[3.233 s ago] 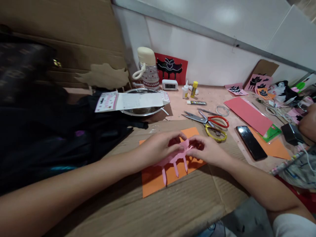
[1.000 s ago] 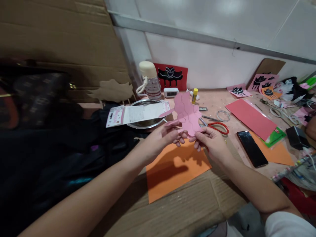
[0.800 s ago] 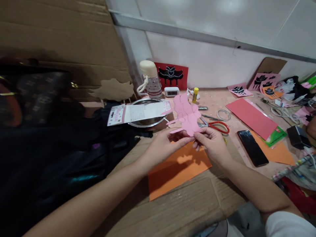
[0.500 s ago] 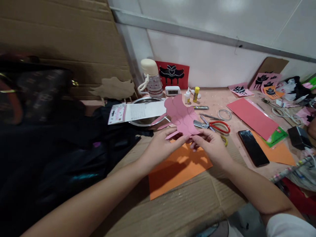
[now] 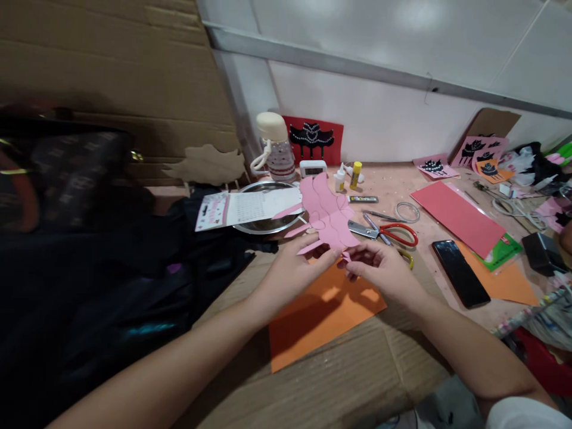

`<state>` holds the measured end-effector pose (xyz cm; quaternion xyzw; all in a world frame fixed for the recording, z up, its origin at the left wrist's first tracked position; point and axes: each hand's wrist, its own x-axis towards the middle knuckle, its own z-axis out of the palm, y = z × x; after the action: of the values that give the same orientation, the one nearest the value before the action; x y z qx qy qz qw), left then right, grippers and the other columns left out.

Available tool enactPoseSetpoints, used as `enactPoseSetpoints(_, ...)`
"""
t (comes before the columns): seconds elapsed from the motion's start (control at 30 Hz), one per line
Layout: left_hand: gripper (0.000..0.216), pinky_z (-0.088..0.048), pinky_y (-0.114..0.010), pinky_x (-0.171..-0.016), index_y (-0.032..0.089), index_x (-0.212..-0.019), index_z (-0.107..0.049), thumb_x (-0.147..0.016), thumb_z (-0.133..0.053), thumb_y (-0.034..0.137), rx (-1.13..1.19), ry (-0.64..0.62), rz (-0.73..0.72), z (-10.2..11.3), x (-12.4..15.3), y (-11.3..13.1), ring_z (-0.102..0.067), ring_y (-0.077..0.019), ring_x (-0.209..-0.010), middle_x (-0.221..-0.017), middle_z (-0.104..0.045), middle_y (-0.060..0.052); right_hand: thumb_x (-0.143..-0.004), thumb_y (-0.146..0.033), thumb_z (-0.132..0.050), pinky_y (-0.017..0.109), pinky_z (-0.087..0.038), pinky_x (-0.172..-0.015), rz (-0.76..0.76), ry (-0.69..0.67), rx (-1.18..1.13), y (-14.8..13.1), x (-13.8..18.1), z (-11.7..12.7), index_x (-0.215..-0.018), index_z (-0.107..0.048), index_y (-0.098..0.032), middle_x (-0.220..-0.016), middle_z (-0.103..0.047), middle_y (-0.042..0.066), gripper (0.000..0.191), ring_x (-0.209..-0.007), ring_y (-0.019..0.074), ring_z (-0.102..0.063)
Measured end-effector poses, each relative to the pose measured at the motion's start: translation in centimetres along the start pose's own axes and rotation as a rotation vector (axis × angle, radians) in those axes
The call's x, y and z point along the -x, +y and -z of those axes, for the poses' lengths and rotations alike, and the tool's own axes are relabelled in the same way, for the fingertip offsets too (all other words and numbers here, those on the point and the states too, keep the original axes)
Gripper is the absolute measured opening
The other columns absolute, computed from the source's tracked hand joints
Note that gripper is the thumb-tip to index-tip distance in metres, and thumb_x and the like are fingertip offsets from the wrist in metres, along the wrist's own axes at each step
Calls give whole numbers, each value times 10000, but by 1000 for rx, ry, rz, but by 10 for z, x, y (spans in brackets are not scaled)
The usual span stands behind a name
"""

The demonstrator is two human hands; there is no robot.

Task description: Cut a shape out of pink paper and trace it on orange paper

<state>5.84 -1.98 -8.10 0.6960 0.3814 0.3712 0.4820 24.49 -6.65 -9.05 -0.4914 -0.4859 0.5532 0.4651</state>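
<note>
Above an orange sheet (image 5: 322, 316) on the cardboard bench, both hands hold a pink cutout (image 5: 328, 213) upright, clear of the surface. Left hand (image 5: 292, 271) and right hand (image 5: 379, 269) each pinch its lower edge between thumb and fingertips. Just beyond lie red scissors (image 5: 393, 232); a phone (image 5: 460, 273) sits further right; a steel bowl (image 5: 263, 223) behind on the left

Pink paper cutout (image 5: 328, 214), flat with scalloped edges and narrow pointed prongs projecting to its left, held tilted up off the bench, its lower edge pinched between left hand (image 5: 290, 271) and right hand (image 5: 382, 271).
</note>
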Motion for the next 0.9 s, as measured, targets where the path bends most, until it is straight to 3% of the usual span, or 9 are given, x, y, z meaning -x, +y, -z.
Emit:
enactPoseSetpoints(0.3,223,-495,-292,-696,186,-765,-661,-866,-667,384,25,34,10,-3,1,-5,-614,-171,-727,-768,-681,-6,-782,-335,-829,292,-565,-628,47,69,-22,-3,0,-1,-790,-719,-212,-706,-765,-1,165,-616,138,-677)
enactPoseSetpoints(0.57,196,-545,-327,-761,183,-883,-719,-872,-681,376,-43,45,-33,-6,2,-13,-659,-201,-803,-855,-738,-47,-803,-389,-825,299,-581,-628,21,36,-63,-1,-2,2,-798,-710,-209,-723,-771,5,213,-625,141,-688)
enactPoseSetpoints(0.9,216,-559,-362,-816,185,-819,-706,-887,-668,385,-63,26,-32,-5,3,-10,-676,-221,-857,-878,-739,-57,-772,-419,-849,291,-587,-635,1,24,-55,-1,-3,2,-830,-750,-203,-717,-777,6,244,-620,134,-695)
